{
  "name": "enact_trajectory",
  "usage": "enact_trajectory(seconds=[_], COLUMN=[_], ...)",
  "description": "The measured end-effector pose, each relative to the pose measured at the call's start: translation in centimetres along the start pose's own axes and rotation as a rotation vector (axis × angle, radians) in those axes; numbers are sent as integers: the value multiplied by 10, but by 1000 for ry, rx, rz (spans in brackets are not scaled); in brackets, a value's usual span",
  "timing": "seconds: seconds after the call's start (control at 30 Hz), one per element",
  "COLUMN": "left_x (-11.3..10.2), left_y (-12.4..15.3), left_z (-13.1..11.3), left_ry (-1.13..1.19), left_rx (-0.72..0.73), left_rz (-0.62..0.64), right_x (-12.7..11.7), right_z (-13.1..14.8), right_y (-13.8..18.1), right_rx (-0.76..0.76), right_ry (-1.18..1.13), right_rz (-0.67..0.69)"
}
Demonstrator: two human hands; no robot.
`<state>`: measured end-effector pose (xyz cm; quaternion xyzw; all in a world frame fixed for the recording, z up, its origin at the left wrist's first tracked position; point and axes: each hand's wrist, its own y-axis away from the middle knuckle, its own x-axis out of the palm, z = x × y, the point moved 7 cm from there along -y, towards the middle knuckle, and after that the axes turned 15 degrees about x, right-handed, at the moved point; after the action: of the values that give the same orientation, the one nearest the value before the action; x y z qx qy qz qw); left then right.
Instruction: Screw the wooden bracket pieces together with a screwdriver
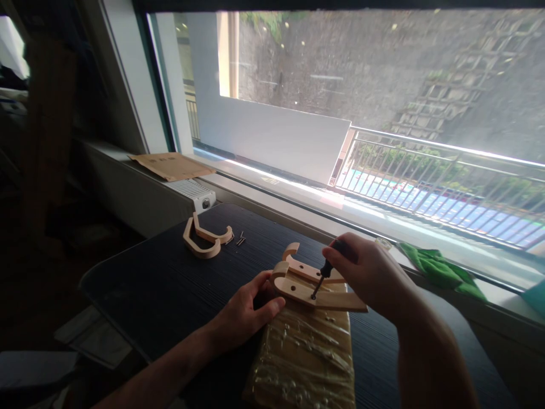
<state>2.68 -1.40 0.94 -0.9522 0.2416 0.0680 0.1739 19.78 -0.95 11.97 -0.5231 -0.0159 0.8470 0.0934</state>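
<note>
My right hand (369,274) is closed around a dark-handled screwdriver (324,272), whose tip stands on a hole in a curved wooden piece (303,284). That piece is one of two hooked wooden parts stacked together on a tape-wrapped brown package (304,352). My left hand (247,313) steadies the near left end of the wooden parts, thumb along their lower edge and fingers curled behind them. All of it rests on a dark table (162,284).
Two more curved wooden pieces (203,237) lie at the table's far left with a few small screws (239,240) beside them. A green cloth (438,271) lies on the windowsill at right. A flat cardboard sheet (170,166) sits on the ledge at left.
</note>
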Motion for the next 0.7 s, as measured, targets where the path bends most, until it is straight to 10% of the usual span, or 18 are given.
enact_trajectory(seconds=[0.7], left_x=[0], left_y=[-1], left_z=[2], left_ry=[19], left_rx=[-20], left_rz=[27], right_x=[-10], right_z=[12], right_y=[6], right_rx=[-47], right_ry=[27], right_rz=[-160])
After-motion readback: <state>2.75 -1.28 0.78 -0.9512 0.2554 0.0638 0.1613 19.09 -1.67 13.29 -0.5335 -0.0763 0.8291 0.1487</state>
